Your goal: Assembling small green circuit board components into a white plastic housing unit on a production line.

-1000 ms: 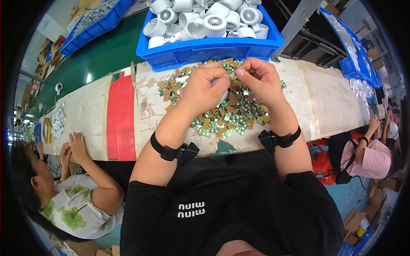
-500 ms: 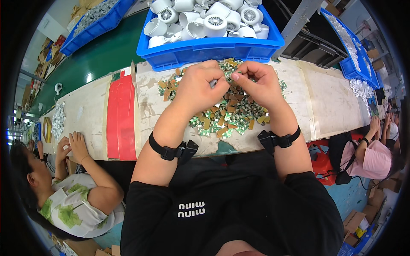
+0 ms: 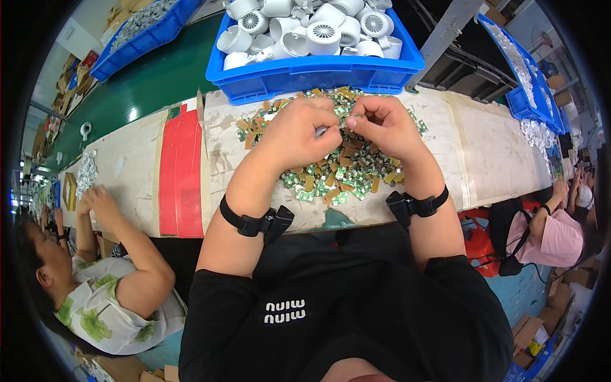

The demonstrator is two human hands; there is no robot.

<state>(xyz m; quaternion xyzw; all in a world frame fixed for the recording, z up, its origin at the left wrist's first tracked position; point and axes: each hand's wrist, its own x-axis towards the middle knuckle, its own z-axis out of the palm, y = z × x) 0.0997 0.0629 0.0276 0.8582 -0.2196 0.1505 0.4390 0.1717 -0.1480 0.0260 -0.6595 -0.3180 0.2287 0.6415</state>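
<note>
My left hand (image 3: 300, 132) is closed above a pile of small green circuit boards (image 3: 340, 184), its fingers curled inward. A bit of something grey shows in the curl of its fingers, too little to name. Close to its right, my right hand (image 3: 389, 127) pinches with thumb and forefinger; whatever is at the fingertips is too small to make out. The fingertips of both hands nearly meet over the pile. Brown and tan board pieces are mixed among the green ones, spread around and beneath my hands.
Behind the pile stands a blue bin (image 3: 312, 77) heaped with white plastic housings (image 3: 323, 37) with vented round ends. Red tape (image 3: 180, 178) crosses the worktable (image 3: 490, 146) at left. A co-worker (image 3: 114, 274) sits at left, another (image 3: 554, 232) at right. A metal post (image 3: 445, 41) rises behind the table.
My hands stay over the pile, with only slight shifts of the fingers and wrists. The co-worker at left has brought both hands together and leaned a little.
</note>
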